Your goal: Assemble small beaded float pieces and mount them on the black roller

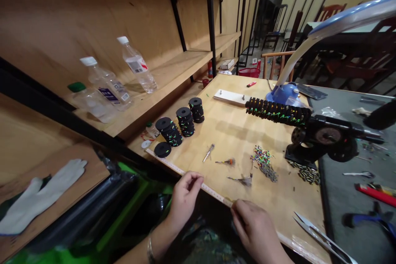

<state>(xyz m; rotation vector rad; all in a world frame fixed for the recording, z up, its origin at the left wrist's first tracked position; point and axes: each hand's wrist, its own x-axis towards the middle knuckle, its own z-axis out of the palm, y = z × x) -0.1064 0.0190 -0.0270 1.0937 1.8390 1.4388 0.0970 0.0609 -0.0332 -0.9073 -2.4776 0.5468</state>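
Note:
My left hand (185, 198) is at the table's front edge, thumb and fingertips pinched together. Whatever is between them is too small to make out. My right hand (255, 229) rests at the same edge, fingers curled in, and their grip is hidden. A measuring strip (213, 193) runs along the edge between both hands. Beyond them lie a small orange-tipped bundle of thin wires (229, 161) and a grey bundle of thin wires (244, 180). Near these are a pile of coloured beads (261, 156), small grey metal pieces (268, 172) and a slim clear tube (208, 152).
Black foam spools (169, 132) stand at the left. On the right is a black machine (324, 136) bearing a row of black discs (276, 111), with brass-coloured pieces (309, 174) below. Long tweezers (321, 237) lie near right. A blue lamp (284, 93) stands behind; shelf bottles (139, 68) are left.

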